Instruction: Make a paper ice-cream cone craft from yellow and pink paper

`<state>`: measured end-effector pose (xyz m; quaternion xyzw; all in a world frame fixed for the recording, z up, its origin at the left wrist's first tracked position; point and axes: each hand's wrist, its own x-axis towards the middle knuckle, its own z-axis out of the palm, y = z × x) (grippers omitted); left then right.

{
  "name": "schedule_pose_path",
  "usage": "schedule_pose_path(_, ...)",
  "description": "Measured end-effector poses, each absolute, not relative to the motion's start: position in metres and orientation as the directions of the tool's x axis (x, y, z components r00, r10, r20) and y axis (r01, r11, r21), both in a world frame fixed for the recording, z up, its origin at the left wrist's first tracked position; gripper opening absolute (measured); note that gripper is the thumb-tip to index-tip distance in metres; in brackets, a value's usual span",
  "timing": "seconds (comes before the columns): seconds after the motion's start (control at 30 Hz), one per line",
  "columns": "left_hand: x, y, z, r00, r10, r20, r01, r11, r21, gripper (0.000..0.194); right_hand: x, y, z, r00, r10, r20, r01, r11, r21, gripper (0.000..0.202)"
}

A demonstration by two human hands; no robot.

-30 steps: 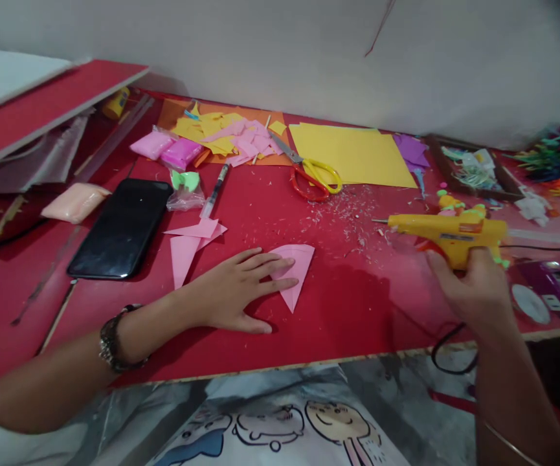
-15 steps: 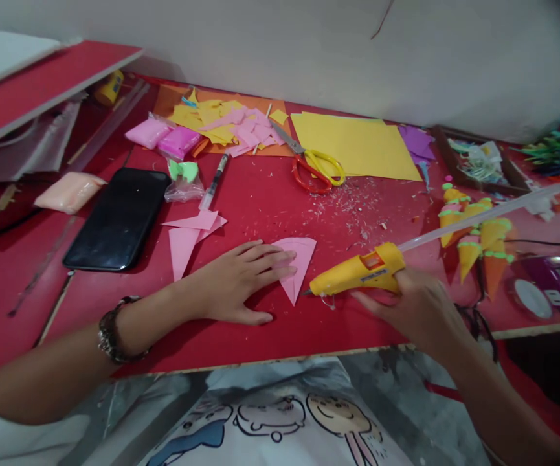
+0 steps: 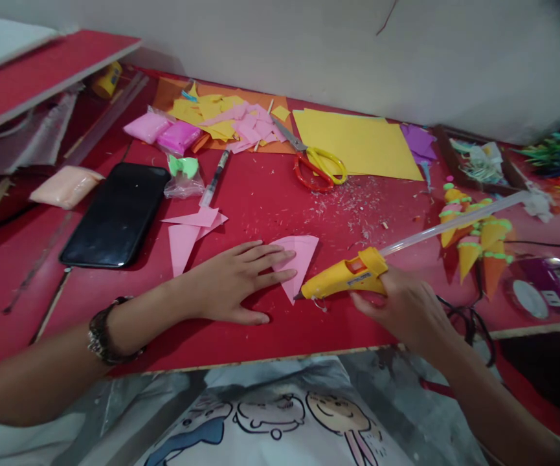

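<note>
My left hand lies flat with fingers spread, its fingertips resting on a pink paper wedge on the red table. In my right hand is a yellow hot glue gun, with a long clear glue stick sticking out of its back. The gun's dark nozzle is at the lower right edge of the wedge, close to its point; whether it touches cannot be made out. More pink paper pieces lie left of my left hand, partly covered by it.
Scissors lie by yellow sheets and paper scraps. A phone, a pen and clay packets are at left. Small decorated paper cones, a tray, cords and a purple power strip stand at right.
My right hand has moved the glue gun slightly left, bringing its nozzle to the wedge's edge. The left hand stays on the paper. The view has shifted a little.
</note>
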<state>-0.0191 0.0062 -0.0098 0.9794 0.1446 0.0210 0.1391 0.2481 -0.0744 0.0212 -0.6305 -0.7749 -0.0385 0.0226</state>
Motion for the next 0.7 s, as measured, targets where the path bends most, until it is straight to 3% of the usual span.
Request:
schedule_pose_path(0.47, -0.0186, 0.0065, -0.0098, 0.956, 0.291, -0.018, 0.285, -0.92, 0.269, 0.067, 0.2472, -0.0749, 0.0255, -0.168, 0.986, -0.007, 0.986, 0.168, 0.017, 0.012)
schedule_pose_path(0.7, -0.0185, 0.0063, -0.0095, 0.956, 0.291, -0.023, 0.287, -0.921, 0.263, 0.066, 0.2478, -0.0734, 0.0254, -0.151, 0.988, -0.001, 0.988, 0.151, 0.022, 0.02)
